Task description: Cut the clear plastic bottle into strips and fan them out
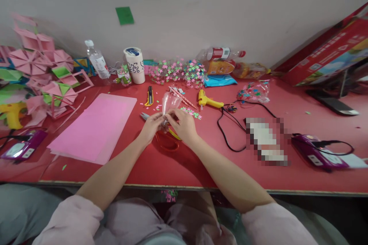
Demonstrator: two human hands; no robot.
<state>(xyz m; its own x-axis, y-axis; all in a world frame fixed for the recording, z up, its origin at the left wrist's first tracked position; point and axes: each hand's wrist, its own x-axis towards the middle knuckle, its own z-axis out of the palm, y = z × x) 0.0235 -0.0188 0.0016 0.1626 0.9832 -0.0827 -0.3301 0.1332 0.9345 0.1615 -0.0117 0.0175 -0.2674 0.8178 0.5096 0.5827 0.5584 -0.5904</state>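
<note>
Craft workbench: glue gun point(209, 100), paper pinwheels point(37, 61).

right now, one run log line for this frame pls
left hand and right hand: both pinch clear plastic cone | under hands: scissors | left: pink paper | beyond: glue gun

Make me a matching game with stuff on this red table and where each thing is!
Things:
1. glue gun
2. pink paper stack
3. clear cone
4. white cup

Places:
A. held in both hands, the left hand and the right hand
B. standing at the back by the wall, beside a water bottle
C. lying flat to the left of the hands
D. lying to the right of the hands, by a black cord

Pairs: 1-D, 2-C, 3-A, 4-B
</note>
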